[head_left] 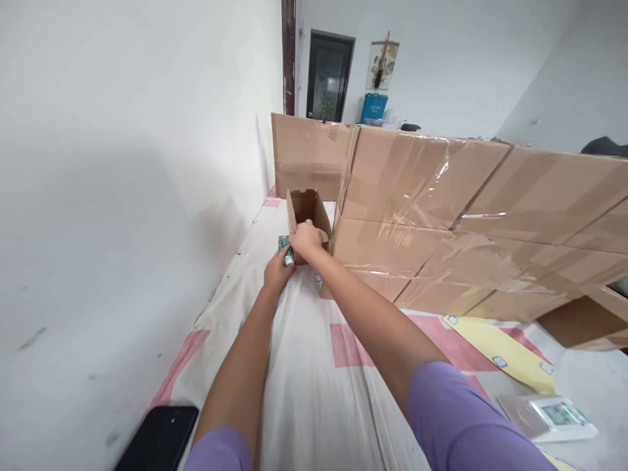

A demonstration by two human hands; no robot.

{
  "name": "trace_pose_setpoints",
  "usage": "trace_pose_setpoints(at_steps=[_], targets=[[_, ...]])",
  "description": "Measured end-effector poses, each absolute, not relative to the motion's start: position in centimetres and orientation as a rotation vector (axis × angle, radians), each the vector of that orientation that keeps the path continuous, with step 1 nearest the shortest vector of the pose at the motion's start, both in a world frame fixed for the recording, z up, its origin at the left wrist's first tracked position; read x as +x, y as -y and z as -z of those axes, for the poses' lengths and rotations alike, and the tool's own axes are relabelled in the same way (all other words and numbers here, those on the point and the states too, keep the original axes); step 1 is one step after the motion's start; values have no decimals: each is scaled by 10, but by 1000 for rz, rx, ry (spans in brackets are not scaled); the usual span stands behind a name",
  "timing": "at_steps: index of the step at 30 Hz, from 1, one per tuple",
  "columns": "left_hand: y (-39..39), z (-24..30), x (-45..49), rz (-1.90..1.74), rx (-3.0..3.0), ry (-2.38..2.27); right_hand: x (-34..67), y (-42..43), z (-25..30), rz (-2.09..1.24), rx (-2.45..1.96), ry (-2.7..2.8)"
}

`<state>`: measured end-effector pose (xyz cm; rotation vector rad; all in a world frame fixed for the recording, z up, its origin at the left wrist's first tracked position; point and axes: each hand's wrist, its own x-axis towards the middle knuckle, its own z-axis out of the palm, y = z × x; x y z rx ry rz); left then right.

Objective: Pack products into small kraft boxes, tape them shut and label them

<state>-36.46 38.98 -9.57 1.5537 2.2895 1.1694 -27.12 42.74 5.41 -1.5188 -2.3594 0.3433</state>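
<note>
A small open-topped cardboard box [321,212] stands at the far end of the cloth, between the wall and the large cardboard panel. My right hand [307,241] is at its near edge, with the fingers curled over the opening. What those fingers grip is hidden. Just left of the box, my left hand [277,269] is closed on a small green patterned tube [283,242] with a white cap. The tube is beside the box's near left corner.
A tall taped cardboard panel [402,190] runs along the right. On the white and pink cloth [314,405] lie a black phone [157,438], a yellow strip [490,350] and a clear-and-white flat package [549,417]. The white wall [122,196] borders the left side.
</note>
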Motion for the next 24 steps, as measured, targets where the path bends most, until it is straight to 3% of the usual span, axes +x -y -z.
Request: trace_pose_setpoints(at_steps=[8,15,20,24], targets=[[-321,56,-352,-1500,1269,-2330,-271,-367,-77,-371,-1237,2555],[-159,8,-315,-1634,1070,-2332,-189,-261,-112,-305,-673,2760],[-49,-8,-274,-1829,637,-1640,-57,-205,-109,44,-228,2736],[1,-10,-226,-2006,425,-1379,49,-194,-102,-110,-197,2557]])
